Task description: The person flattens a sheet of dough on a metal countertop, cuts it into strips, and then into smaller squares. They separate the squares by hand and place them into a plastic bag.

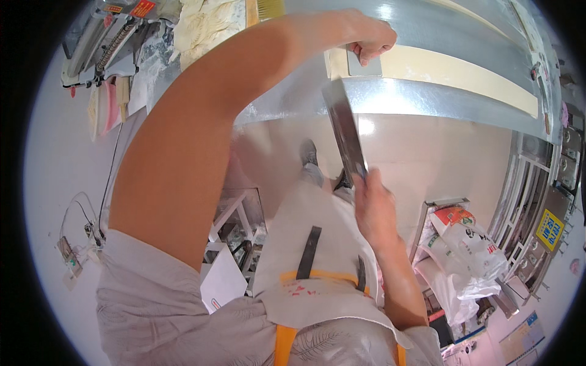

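My left hand [373, 41] reaches across the steel worktop with its fingers closed on a small grey rectangular plate [365, 66]. That plate lies flat near the left end of a long, pale strip of dough [448, 70]. In my right hand [375, 207] is a broad-bladed knife [346, 125], its handle wrapped by my fingers. The blade is smeared by motion and points up toward the worktop's front edge, just short of the plate. Part of the dough strip is hidden under my left hand and the plate.
A heap of pale dough [207, 27] lies at the back left, with a bristle brush [270, 8] beside it. The steel worktop [421, 94] ends in a front edge before me. White bags [467, 259] stand low at the right; a white stand [241, 213] is below left.
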The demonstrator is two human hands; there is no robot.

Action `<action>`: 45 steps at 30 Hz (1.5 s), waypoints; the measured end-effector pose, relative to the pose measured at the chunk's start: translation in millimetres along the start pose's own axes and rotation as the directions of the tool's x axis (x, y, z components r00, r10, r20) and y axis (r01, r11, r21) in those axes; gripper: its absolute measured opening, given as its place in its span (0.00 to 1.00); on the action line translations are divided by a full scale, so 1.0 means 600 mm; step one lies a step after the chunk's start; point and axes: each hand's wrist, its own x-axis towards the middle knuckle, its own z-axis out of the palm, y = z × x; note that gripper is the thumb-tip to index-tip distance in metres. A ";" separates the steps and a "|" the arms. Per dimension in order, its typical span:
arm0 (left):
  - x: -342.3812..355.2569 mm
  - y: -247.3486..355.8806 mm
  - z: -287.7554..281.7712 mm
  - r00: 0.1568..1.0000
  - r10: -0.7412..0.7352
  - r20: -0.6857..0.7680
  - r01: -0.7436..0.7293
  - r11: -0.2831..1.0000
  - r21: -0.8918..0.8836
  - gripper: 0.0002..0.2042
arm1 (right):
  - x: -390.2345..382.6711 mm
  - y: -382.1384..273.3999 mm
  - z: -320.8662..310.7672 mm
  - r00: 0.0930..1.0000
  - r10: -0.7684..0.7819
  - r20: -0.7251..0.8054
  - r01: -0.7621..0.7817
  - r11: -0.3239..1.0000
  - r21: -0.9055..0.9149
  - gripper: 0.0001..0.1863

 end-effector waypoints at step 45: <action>0.025 -0.054 0.002 0.989 0.151 0.000 -0.151 0.987 0.047 0.10 | 0.203 -0.073 0.059 0.998 -0.041 -0.038 0.035 0.987 -0.158 0.09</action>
